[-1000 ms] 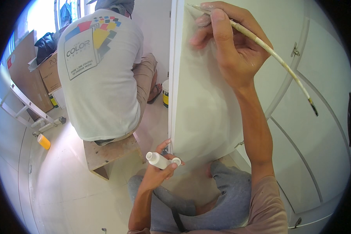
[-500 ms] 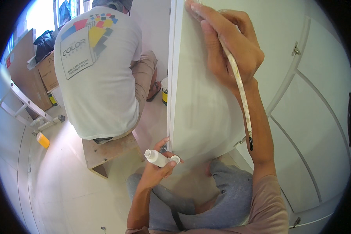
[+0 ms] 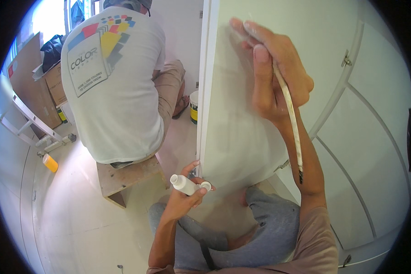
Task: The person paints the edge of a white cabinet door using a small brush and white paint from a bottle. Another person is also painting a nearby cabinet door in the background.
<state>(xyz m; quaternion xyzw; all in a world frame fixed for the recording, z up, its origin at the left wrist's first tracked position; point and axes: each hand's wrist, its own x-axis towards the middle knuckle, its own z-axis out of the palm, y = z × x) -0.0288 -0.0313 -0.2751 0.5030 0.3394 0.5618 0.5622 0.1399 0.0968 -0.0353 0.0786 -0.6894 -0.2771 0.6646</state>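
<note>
In my left hand [image 3: 180,204], low beside the edge of a white door panel [image 3: 242,141], is a small white bottle [image 3: 183,184] with its mouth uncovered. A round white cap [image 3: 205,186] sits by the thumb of the same hand. My right hand [image 3: 283,75] is raised at the upper part of the panel, its fingertips at or just off the surface; contact cannot be told. Tucked in the crook of its thumb is a thin brush [image 3: 290,107] with a pale, stained handle. The brush's dark tip [image 3: 301,177] points back along my forearm.
Another person in a white shirt [image 3: 114,118] sits on a low wooden stool [image 3: 128,178] to the left. Beyond the panel edge stands a paint tub [image 3: 194,107]. A ladder [image 3: 29,121], cardboard [image 3: 29,86] and an orange container [image 3: 50,163] are farther left. White cabinet doors [image 3: 351,150] rise on the right.
My right hand has shifted right and down, away from the panel's edge, carrying the brush along. My left hand with the bottle has hardly moved.
</note>
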